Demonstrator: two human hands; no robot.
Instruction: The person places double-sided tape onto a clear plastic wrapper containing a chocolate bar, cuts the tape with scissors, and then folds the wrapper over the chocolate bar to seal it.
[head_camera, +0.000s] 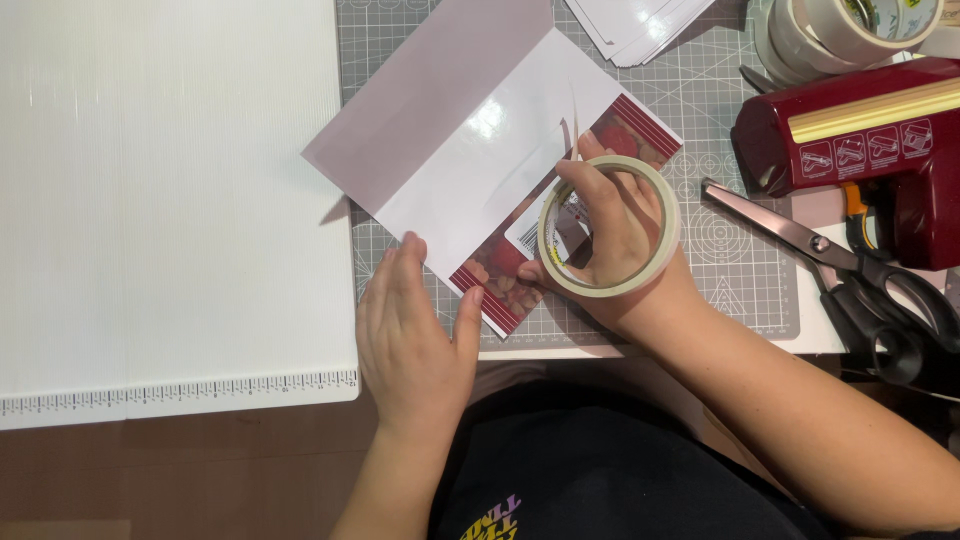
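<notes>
My right hand (610, 225) wears the tape roll (608, 228) like a bracelet, fingers pinching its strip at twelve o'clock on the white sheet (480, 150), so my flat, open left hand (412, 335) should press its seven-o'clock corner steady

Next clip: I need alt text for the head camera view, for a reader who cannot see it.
Seen from above, the right hand reaches through a roll of tape worn around it, fingertips on a white-wrapped box with red patterned ends. The left hand steadies the box's near edge on a grey cutting mat; scissors lie to the right.
</notes>
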